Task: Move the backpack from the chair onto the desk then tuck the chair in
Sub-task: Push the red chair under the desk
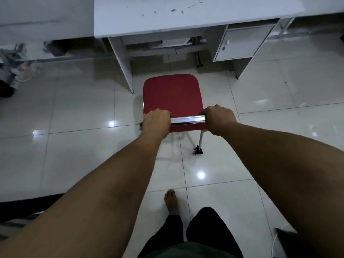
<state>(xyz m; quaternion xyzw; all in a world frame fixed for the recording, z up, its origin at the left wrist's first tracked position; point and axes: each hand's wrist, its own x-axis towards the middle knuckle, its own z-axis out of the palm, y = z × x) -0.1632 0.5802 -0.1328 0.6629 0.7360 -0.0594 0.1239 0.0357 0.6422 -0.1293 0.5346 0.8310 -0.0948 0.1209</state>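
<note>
A red chair (172, 94) with a chrome frame stands on the tiled floor just in front of the white desk (186, 15). Its seat is bare and its front edge reaches the desk's leg opening. My left hand (156, 121) grips the left end of the chrome top bar of the backrest. My right hand (218, 119) grips the right end of the same bar. No backpack shows in this view. The part of the desk top that I see holds only dark smudges.
The desk's left panel leg (123, 66) and its right cabinet with a door (240, 43) flank the opening. A keyboard tray hangs under the top. Cables and a power strip with a red light (23, 67) lie at far left. My bare foot (171, 202) stands behind the chair.
</note>
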